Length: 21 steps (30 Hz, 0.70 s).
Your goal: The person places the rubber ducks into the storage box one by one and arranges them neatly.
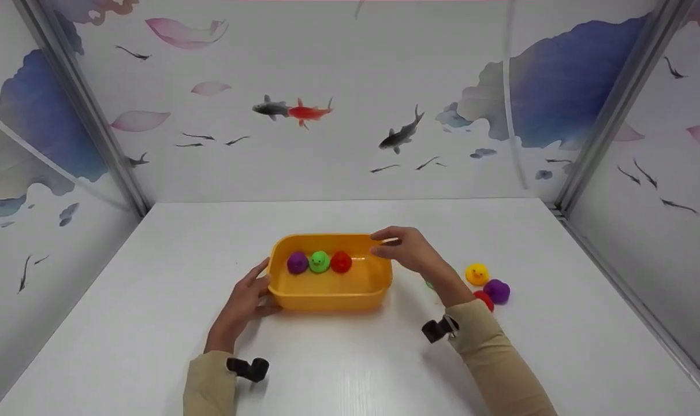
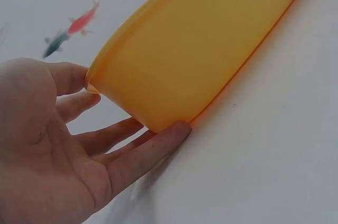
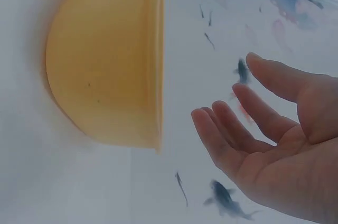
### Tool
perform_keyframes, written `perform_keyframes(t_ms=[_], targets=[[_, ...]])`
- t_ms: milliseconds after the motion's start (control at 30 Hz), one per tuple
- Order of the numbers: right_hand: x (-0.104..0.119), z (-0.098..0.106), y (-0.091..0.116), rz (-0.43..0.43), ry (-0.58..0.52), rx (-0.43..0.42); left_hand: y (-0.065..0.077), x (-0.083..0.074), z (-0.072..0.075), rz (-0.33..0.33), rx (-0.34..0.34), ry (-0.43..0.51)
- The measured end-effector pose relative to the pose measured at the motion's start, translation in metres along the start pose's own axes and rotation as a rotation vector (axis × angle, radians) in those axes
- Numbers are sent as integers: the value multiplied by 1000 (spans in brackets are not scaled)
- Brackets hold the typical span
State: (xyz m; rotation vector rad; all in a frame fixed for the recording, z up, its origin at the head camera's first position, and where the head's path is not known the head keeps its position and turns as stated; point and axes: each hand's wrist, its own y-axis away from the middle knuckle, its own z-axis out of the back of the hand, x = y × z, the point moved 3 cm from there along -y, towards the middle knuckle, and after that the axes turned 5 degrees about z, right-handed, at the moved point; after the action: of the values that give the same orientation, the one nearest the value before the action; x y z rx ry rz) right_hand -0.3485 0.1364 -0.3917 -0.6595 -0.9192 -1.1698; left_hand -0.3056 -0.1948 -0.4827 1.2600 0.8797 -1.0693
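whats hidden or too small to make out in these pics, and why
Inside of the yellow-orange plastic basin, both wrist views: hidden by its wall.
Small green object, head view: mostly hidden by the right forearm.
Rounded red toy outside the basin, head view: partly behind the beige fabric sleeve.
Two dark specks on the basin, right wrist view: too small to identify.

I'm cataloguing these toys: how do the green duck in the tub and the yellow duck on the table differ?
The green duck sits inside the orange tub; the yellow duck sits on the white table. The green duck is between a purple toy and a red toy; the yellow duck has another purple toy nearby. Both are small toy ducks with the face showing.
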Motion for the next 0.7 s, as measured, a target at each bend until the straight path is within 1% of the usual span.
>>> perform_keyframes(t_ms=[167, 300, 500, 600, 700], targets=[[-10, 26, 19, -3, 14, -54, 3, -2, 1, 8, -5, -13], [-20, 46, 26, 3, 13, -100, 2, -1, 2, 10, -6, -18], [-35, 74, 37, 26, 13, -180, -2, 1, 0, 25, 11, -6], [-44, 88, 41, 36, 47, -205, -2, 2, 0, 22, 1, -2], [-55, 101, 45, 21, 86, -227, -2, 2, 1, 22, -7, -2]])
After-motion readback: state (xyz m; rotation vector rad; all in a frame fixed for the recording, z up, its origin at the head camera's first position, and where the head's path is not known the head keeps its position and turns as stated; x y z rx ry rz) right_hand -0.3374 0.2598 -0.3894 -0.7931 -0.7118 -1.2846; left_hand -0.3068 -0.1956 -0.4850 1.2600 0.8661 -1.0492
